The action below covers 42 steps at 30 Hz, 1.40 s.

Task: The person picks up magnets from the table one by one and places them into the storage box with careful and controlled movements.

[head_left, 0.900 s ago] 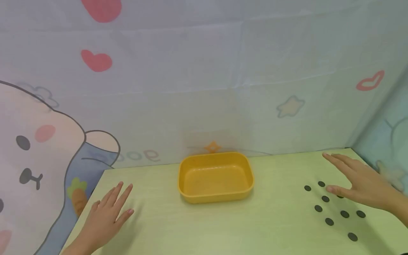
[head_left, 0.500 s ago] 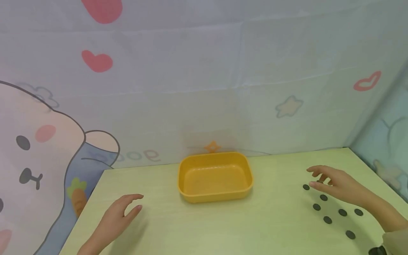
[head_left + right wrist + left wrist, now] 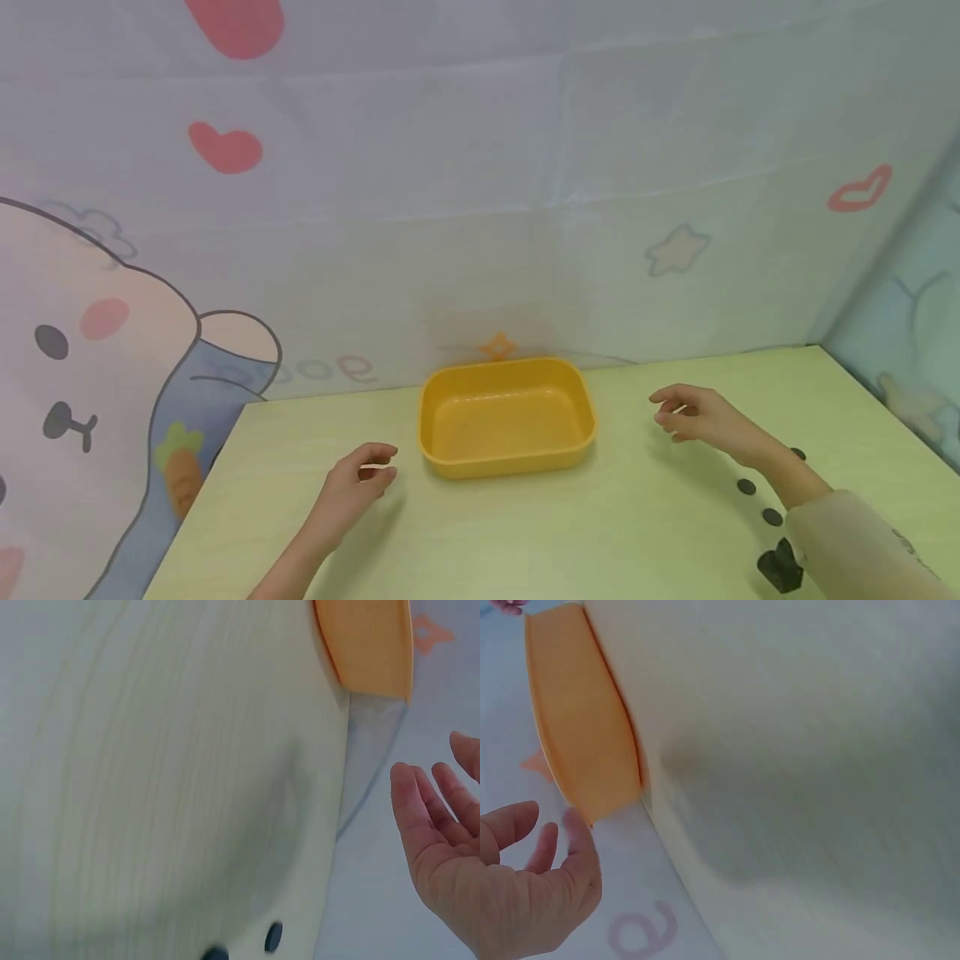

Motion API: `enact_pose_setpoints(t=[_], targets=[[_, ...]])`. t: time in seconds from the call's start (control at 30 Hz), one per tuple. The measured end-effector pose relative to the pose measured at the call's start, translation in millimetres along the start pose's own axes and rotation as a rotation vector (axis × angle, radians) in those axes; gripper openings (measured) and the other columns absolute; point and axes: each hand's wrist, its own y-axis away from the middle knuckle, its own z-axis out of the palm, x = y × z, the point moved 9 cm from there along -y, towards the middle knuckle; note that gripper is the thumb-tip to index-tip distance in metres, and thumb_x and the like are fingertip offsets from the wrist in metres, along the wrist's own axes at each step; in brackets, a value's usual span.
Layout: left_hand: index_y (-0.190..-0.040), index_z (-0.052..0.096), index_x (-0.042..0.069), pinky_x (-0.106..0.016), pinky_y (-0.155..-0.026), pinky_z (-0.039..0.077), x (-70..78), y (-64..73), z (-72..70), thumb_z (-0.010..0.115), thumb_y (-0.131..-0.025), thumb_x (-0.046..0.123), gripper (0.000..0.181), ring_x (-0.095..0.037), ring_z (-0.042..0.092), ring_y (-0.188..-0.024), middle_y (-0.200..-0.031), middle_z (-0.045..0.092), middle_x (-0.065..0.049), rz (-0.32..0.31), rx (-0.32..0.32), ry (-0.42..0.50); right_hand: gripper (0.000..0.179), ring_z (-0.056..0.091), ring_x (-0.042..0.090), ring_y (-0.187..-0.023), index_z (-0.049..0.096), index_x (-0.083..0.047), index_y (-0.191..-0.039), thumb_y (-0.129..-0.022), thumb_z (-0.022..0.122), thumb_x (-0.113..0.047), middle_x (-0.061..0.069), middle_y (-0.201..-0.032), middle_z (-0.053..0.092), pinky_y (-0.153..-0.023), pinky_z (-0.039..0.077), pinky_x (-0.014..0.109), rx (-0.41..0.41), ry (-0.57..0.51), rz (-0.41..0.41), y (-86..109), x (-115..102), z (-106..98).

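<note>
A yellow rectangular basin (image 3: 507, 465) stands near the back of the table, and nothing lies in it. To its left in the head view my left hand (image 3: 352, 487) hovers over the table, thumb and fingers loosely bent with a gap between them. My right hand (image 3: 701, 421) is raised to the right of the basin, its fingers also relaxed and holding nothing. Both wrist views show each palm bare, the left hand (image 3: 544, 877) and the right hand (image 3: 442, 832) each close to one end of the basin.
Several flat black discs, one of them a black disc (image 3: 746, 487), lie on the pale green table (image 3: 525, 533) beneath my right forearm. The sleeve (image 3: 847, 533) hides others. A printed cloth (image 3: 450, 275) hangs behind the table's back edge.
Both hands have moved inward toward the basin, the left going right and the right going left, away from over the discs. Their spread fingers have bent. The basin has stayed put.
</note>
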Motion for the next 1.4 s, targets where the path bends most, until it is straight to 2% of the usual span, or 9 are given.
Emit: enact_pose_setpoints(t=[0.13,0.37,0.53,0.63,0.77,0.93,1.17,1.4], targets=[[-0.112,0.059,-0.001,-0.027,-0.068,0.051,-2.7,-13.2,6.8,0.062,-0.086,0.000,0.026,-0.019,0.054,-0.075,-0.091,0.054,-0.010,-0.043,0.011,0.103,0.045,0.057,0.038,-0.091,0.043,0.009,-0.127,-0.093,0.058,-0.017,0.021,-0.103,0.052,-0.075,0.052,0.035,-0.028,-0.046,0.033,-18.7,3,16],[-0.118,0.053,-0.005,-0.031,-0.074,0.052,-6.5,-32.1,18.2,0.059,-0.088,0.001,0.031,-0.024,0.057,-0.082,-0.090,0.051,-0.010,-0.110,0.005,0.248,0.048,0.056,0.034,-0.090,0.038,0.011,-0.130,-0.095,0.055,-0.018,0.024,-0.102,0.052,-0.077,0.052,0.039,-0.044,-0.110,0.068,-38.5,4,35],[-0.123,0.048,-0.006,-0.026,-0.072,0.051,-6.2,-47.4,24.7,0.056,-0.090,0.000,0.035,-0.016,0.053,-0.076,-0.087,0.050,-0.008,-0.138,-0.008,0.330,0.047,0.056,0.030,-0.091,0.035,0.011,-0.133,-0.099,0.047,-0.019,0.027,-0.110,0.051,-0.077,0.051,0.035,-0.037,-0.168,0.087,-50.1,5,40],[-0.123,0.047,-0.007,-0.022,-0.068,0.050,-7.1,-55.3,27.2,0.055,-0.090,-0.001,0.035,-0.012,0.050,-0.071,-0.085,0.049,-0.006,-0.150,-0.012,0.359,0.046,0.057,0.028,-0.089,0.035,0.011,-0.133,-0.099,0.045,-0.018,0.024,-0.108,0.052,-0.076,0.051,0.032,-0.040,-0.201,0.095,-56.9,5,44],[-0.124,0.046,-0.007,-0.019,-0.066,0.049,-9.4,-63.6,29.7,0.054,-0.090,-0.002,0.035,-0.010,0.051,-0.070,-0.085,0.050,-0.006,-0.163,-0.014,0.381,0.046,0.058,0.024,-0.086,0.036,0.012,-0.133,-0.099,0.046,-0.017,0.018,-0.102,0.056,-0.074,0.052,0.030,-0.039,-0.228,0.100,-64.4,5,51],[-0.127,0.045,-0.005,-0.018,-0.064,0.049,-11.3,-72.1,31.6,0.055,-0.090,0.000,0.038,-0.009,0.054,-0.069,-0.089,0.053,-0.008,-0.175,-0.018,0.389,0.047,0.060,0.020,-0.082,0.034,0.013,-0.134,-0.099,0.046,-0.017,0.020,-0.102,0.059,-0.072,0.053,0.030,-0.026,-0.251,0.104,-73.0,3,57],[-0.129,0.046,-0.004,-0.021,-0.062,0.049,-9.5,-80.2,37.4,0.057,-0.091,0.004,0.040,-0.011,0.056,-0.071,-0.091,0.055,-0.010,-0.184,-0.021,0.375,0.046,0.059,0.018,-0.077,0.034,0.014,-0.134,-0.098,0.045,-0.013,0.019,-0.100,0.058,-0.064,0.052,0.026,0.046,-0.265,0.148,-81.4,3,57],[-0.132,0.044,-0.003,-0.022,-0.061,0.046,-8.0,-85.3,37.9,0.056,-0.092,0.006,0.043,-0.013,0.053,-0.072,-0.092,0.054,-0.010,-0.204,0.005,0.344,0.043,0.056,0.013,-0.067,0.037,0.013,-0.132,-0.095,0.045,-0.007,0.015,-0.093,0.058,-0.057,0.050,0.022,0.087,-0.276,0.198,-91.4,2,57]])
